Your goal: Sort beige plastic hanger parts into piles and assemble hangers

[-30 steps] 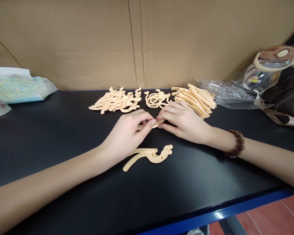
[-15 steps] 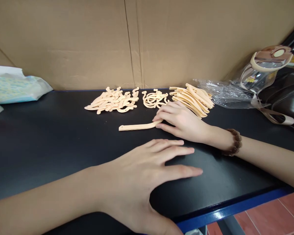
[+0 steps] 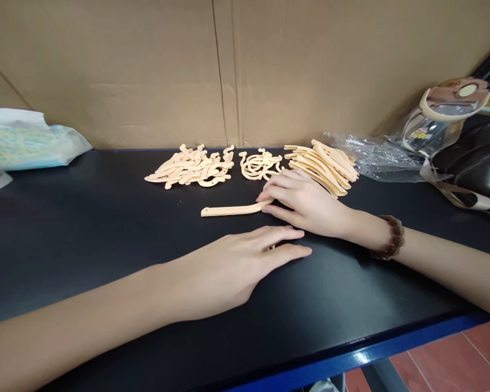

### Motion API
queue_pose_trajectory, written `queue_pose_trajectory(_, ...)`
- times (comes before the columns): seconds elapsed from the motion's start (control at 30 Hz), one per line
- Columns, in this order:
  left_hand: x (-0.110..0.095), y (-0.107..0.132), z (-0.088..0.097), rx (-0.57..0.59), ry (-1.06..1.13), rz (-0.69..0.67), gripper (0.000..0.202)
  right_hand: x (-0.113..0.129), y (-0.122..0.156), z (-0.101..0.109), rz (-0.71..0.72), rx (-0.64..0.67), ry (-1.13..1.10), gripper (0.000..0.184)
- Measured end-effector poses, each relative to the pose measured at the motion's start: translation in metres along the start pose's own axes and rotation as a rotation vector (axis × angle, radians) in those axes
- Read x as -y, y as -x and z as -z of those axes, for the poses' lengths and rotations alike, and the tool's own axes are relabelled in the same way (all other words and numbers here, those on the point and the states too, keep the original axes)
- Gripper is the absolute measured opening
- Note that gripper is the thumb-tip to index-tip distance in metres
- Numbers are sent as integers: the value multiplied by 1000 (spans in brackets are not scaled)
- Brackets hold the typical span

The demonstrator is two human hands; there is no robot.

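Observation:
My right hand point(image 3: 306, 202) rests on the black table with its fingers closed round one end of a cream plastic hanger arm point(image 3: 231, 210). The arm's free end, with a small hole, points left and lies flat. Just nearer to me, my left hand point(image 3: 228, 267) hovers low, palm down, its fingers stretched to the right and its thumb hidden. A small pale bit shows between those fingers; I cannot tell what it is. Behind the right hand are a stack of longer hanger arms point(image 3: 324, 166), a small pile of hooks point(image 3: 261, 164) and a heap of curved pieces point(image 3: 191, 167).
Crumpled clear plastic point(image 3: 375, 158) and a clear bottle with a strap point(image 3: 445, 122) stand at the back right, near a black bag point(image 3: 477, 158). At far left lies a tissue pack point(image 3: 32, 141). Cardboard point(image 3: 147, 71) walls the back; the table's blue edge point(image 3: 351, 354) runs in front.
My left hand has drawn back a little to the left and turned, its spread thumb passing out of sight. The right hand keeps its hold on the hanger arm.

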State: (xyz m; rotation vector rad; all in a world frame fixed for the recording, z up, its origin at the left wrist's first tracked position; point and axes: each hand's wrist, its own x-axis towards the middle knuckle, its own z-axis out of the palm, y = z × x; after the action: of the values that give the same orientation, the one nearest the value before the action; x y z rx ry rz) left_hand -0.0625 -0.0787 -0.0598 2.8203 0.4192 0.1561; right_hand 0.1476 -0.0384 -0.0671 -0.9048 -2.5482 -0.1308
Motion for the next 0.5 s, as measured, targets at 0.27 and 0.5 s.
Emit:
queue_pose_trajectory(0.27,1,-1,0,-174,183,-9,50,-2,0,-1,20,4,-8,21)
queue_pose_trajectory(0.5,4,-3,-1,-314,226,-22,42,-7,2,-3,58,-4,-42,18)
